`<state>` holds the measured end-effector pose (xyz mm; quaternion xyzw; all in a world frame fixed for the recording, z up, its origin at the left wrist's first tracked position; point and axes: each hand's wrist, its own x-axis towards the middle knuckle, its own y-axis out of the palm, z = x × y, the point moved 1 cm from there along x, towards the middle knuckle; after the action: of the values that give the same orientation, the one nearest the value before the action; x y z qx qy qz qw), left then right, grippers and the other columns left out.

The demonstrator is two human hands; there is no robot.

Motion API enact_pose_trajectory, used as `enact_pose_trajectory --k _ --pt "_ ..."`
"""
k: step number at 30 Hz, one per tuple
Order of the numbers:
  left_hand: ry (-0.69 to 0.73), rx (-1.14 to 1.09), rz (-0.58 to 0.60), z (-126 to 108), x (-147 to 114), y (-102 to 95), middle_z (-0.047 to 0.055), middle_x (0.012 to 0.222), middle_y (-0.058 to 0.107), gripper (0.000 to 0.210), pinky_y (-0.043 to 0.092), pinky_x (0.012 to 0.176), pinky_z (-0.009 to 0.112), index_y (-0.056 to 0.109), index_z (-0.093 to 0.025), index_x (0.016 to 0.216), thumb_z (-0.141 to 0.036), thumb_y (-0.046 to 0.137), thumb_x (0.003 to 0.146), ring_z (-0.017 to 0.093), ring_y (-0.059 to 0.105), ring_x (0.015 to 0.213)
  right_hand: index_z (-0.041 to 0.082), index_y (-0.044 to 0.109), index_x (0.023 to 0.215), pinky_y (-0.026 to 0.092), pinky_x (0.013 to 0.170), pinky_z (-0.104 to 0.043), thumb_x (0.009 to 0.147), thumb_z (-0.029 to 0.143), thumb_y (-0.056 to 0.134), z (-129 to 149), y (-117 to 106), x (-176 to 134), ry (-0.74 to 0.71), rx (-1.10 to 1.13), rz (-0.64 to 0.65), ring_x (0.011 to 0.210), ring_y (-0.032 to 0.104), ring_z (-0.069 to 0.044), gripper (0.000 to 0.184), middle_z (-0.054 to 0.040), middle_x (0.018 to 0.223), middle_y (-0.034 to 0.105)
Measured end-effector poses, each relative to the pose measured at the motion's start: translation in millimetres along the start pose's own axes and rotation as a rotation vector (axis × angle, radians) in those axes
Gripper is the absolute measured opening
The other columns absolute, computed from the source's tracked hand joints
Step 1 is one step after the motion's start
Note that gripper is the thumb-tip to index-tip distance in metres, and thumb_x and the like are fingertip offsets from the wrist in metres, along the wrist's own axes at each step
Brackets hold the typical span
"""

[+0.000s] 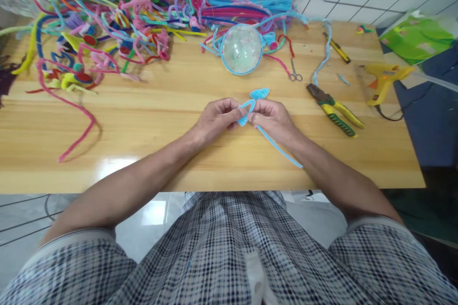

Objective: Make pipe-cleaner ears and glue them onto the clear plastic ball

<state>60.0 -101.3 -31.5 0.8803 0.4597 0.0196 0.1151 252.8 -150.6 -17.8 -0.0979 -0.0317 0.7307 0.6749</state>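
Between my two hands is a light blue pipe cleaner point(279, 146), bent into a loop at its upper end. My left hand point(221, 116) pinches the folded part, where a small blue patch shows under the fingertips. My right hand point(271, 115) grips the same pipe cleaner beside the loop, and its long tail slants down to the right past the wrist. Just above the right fingers, a flat blue leaf-shaped piece of wound pipe cleaner point(259, 93) lies on the table.
Beyond my hands stands a clear round bowl-like thing with a blue rim point(242, 50). Small scissors point(295, 72), pliers point(334, 109), a yellow cutter point(337, 48) and a yellow glue gun point(384, 81) lie to the right. Piled pipe cleaners point(118, 33) cover the back left of the wooden table point(171, 147).
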Motion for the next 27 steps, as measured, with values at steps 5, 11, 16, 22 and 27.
enact_pose_trajectory --k 5,11,16,22,27 --pt "-0.022 -0.032 -0.051 1 1 -0.2 -0.001 0.068 0.067 0.053 0.043 0.058 0.025 0.072 -0.018 0.075 -0.060 0.104 0.072 0.010 0.055 0.059 0.024 0.060 0.072 0.031 0.060 -0.031 0.084 0.043 0.080 3 -2 -1 -0.005 0.005 0.001 0.061 0.044 -0.012 0.029 0.0050 0.064 0.058" --pt "-0.027 -0.052 -0.009 1 0 0.7 -0.001 0.072 0.069 0.051 0.047 0.059 0.025 0.072 -0.018 0.080 -0.057 0.103 0.075 0.010 0.058 0.061 0.024 0.060 0.070 0.034 0.062 -0.031 0.082 0.040 0.080 4 -1 -3 -0.008 0.004 -0.016 0.061 0.044 -0.012 0.028 0.0055 0.063 0.057" --pt "0.046 0.016 -0.049 3 -2 -1.1 0.001 0.080 0.070 0.031 0.052 0.063 0.027 0.068 -0.020 0.091 -0.047 0.083 0.095 0.014 0.063 0.067 0.023 0.064 0.069 0.038 0.064 -0.031 0.078 0.034 0.074 8 -3 -2 0.024 0.021 -0.024 0.062 0.050 -0.013 0.018 0.0035 0.064 0.061" --pt "0.625 0.764 -0.104 10 -9 -5.5 0.012 0.137 0.074 0.031 0.061 0.104 0.046 0.067 -0.025 0.129 -0.027 0.073 0.099 0.029 0.070 0.125 0.024 0.064 0.065 0.040 0.063 -0.030 0.078 0.031 0.070 11 -6 -1 0.071 0.055 -0.054 0.059 0.052 -0.012 0.016 0.0034 0.060 0.063" --pt "0.788 1.099 -0.025 17 -10 -4.4 0.014 0.144 0.071 0.044 0.057 0.115 0.052 0.061 -0.024 0.142 -0.015 0.067 0.099 0.032 0.068 0.134 0.024 0.064 0.066 0.040 0.059 -0.028 0.076 0.028 0.070 8 -4 -1 0.111 0.077 -0.057 0.055 0.053 -0.012 0.013 0.0040 0.058 0.062"
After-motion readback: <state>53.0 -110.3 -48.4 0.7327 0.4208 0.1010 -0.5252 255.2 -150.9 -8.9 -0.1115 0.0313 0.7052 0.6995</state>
